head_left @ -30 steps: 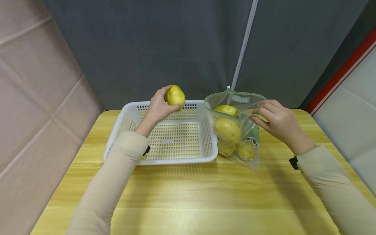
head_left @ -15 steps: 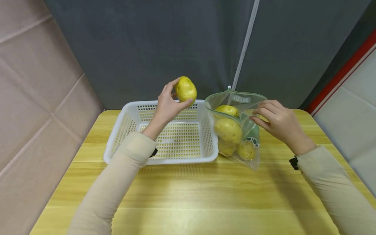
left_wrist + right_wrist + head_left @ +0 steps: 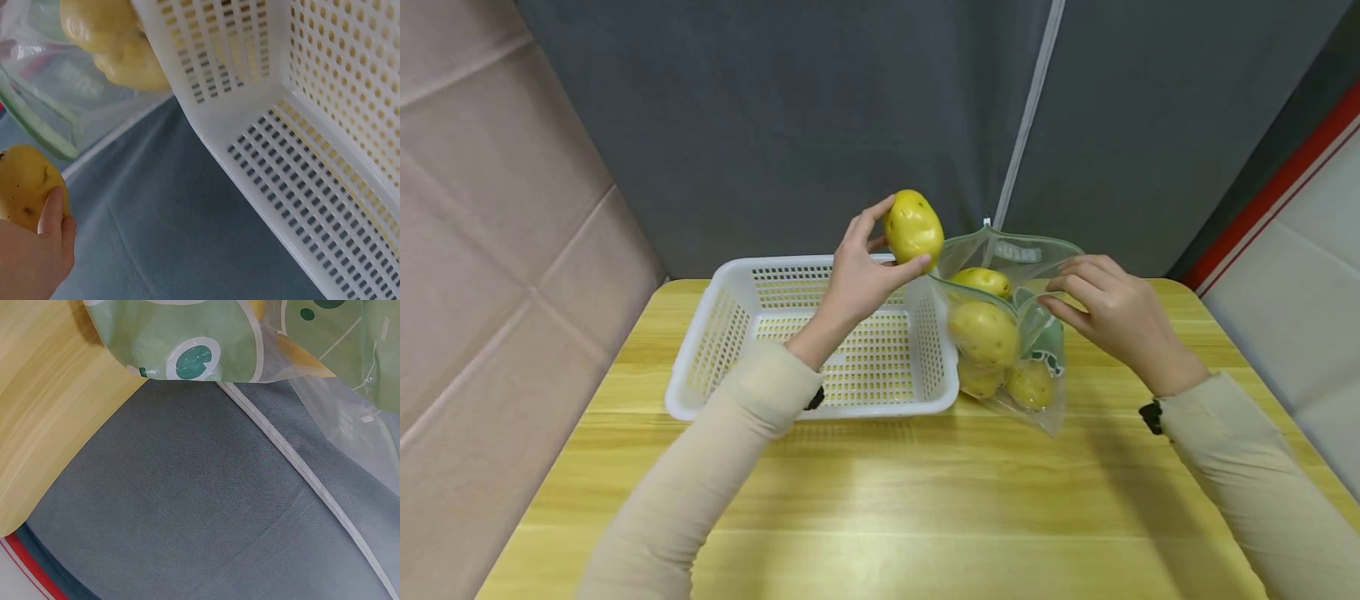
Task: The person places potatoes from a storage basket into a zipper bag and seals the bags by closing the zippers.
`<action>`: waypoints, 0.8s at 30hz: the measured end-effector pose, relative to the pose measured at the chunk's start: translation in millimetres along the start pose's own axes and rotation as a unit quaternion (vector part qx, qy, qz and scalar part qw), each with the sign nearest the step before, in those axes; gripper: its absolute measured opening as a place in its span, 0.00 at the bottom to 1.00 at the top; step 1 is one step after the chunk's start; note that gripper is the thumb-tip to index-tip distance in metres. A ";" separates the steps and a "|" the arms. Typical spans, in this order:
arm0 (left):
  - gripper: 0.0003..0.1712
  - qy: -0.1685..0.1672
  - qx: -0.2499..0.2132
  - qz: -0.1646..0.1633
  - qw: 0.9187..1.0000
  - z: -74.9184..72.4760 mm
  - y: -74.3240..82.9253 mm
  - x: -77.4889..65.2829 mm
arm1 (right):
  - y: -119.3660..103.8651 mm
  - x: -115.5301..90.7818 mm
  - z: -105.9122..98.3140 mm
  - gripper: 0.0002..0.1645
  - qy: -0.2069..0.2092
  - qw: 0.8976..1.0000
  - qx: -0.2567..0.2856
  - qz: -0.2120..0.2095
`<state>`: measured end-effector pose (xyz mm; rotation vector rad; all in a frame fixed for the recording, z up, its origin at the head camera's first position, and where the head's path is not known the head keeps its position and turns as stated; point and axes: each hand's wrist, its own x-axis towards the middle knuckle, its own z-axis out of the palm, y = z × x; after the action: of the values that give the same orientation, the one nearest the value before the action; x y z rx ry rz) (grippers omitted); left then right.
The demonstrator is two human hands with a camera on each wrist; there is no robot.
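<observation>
1. We hold 1 potato (image 3: 913, 227) in our left hand (image 3: 861, 279); fingers and thumb curve against its sides, spread only as wide as the potato itself.
2. Our right hand (image 3: 1105, 312) pinches the right edge of the clear bag (image 3: 1047, 333); thumb and fingertips sit nearly together on the film.
3. The held potato lies forward and right of our left palm; its long axis looks near upright in the head view, the top leaning left.
4. The bag's mouth is just right of that potato, between it and our right hand; potato and left rim overlap in the head view, and we cannot tell whether they touch; our left hand is the nearer 1 to the potato.
5. At least 4 other potatoes (image 3: 983, 333) sit inside the bag; the white basket (image 3: 880, 411) stands just left of it, under our left forearm.
</observation>
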<state>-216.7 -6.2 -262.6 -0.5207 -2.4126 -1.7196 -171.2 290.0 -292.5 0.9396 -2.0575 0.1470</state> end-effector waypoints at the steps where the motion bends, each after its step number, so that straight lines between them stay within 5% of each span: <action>1: 0.47 -0.003 -0.002 0.001 1.000 2.0 0.6 -0.7 | -0.1 -0.2 0.0 0.28 0.000 1.000 -0.001 0.000; 11: 0.46 -0.031 -0.011 0.030 0.999 17.8 3.3 -3.3 | -0.3 -1.2 0.1 0.28 -0.002 1.000 -0.003 0.003; 24: 0.44 -0.060 -0.021 0.023 0.998 29.6 8.4 -2.7 | -0.7 -0.4 0.6 0.29 -0.001 1.000 -0.006 0.003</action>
<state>-208.6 23.4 -266.0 -0.7001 -2.4272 -1.7717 -170.9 289.5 -293.4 0.9265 -2.0618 0.1375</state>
